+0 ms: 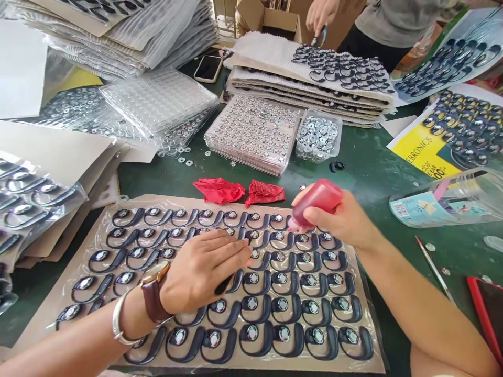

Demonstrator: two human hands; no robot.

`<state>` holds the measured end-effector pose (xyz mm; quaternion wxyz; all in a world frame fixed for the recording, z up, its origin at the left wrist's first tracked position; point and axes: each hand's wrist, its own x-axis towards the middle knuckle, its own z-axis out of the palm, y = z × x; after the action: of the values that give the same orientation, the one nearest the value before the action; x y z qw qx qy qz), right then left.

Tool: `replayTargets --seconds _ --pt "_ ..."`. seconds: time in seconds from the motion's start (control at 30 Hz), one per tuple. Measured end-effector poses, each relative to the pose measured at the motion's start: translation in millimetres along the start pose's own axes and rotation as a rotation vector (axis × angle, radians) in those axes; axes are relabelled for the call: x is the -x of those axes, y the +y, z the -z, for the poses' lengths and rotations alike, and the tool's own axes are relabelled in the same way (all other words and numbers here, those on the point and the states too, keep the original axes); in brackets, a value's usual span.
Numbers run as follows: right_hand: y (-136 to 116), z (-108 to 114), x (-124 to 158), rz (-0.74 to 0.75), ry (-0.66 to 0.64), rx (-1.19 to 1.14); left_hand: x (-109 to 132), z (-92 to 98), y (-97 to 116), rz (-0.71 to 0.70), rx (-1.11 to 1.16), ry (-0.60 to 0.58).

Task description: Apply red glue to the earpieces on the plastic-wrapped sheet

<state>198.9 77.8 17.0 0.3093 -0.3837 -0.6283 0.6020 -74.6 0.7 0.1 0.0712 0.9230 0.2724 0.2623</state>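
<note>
My right hand [346, 217] is wrapped round a red squeeze bottle [320, 201], tipped so its nozzle points down-left at the upper rows of parts. Beneath lies a cardboard sheet [369, 335] under clear film, bearing rows of black ear hooks [291, 340], each with a round metallic disc. My left hand [208, 267] rests palm down over the middle of these rows, fingers pressed together. Something slim and dark shows at its fingertips, mostly hidden under the hand. Two crumpled red cloth pieces [219, 190] lie just beyond the sheet.
Behind are a stack of clear trays [251, 133] and a tub of metal washers [319, 136]. Layered sheets of ear hooks [310, 89] stand at the back, near a co-worker's hand [322, 15]. A clear jar [448, 199] lies right, a red-edged phone [487, 309] nearer.
</note>
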Motion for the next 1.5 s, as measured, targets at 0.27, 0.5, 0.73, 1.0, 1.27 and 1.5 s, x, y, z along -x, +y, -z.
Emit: replayTargets --seconds 0.27,0.5,0.73,1.0,1.27,1.5 --pt "39.6 -66.8 10.6 0.096 0.165 -0.026 27.1 -7.1 27.7 -0.124 -0.112 -0.021" --pt "48.9 -70.0 10.3 0.196 0.162 0.171 18.0 -9.4 36.5 -0.161 -0.193 -0.035" --pt "45.0 -69.2 9.5 0.319 0.159 0.264 16.1 -8.2 40.9 -0.175 -0.224 -0.050" --pt "48.8 -69.3 8.5 0.307 0.231 0.295 20.9 -9.0 40.7 -0.151 -0.217 -0.075" --pt "45.8 -68.8 9.5 0.234 0.255 0.221 30.6 -15.4 39.6 -0.138 -0.194 -0.050" --pt "44.8 -67.3 8.0 0.218 0.257 0.264 31.9 -15.1 38.9 -0.134 -0.181 -0.056"
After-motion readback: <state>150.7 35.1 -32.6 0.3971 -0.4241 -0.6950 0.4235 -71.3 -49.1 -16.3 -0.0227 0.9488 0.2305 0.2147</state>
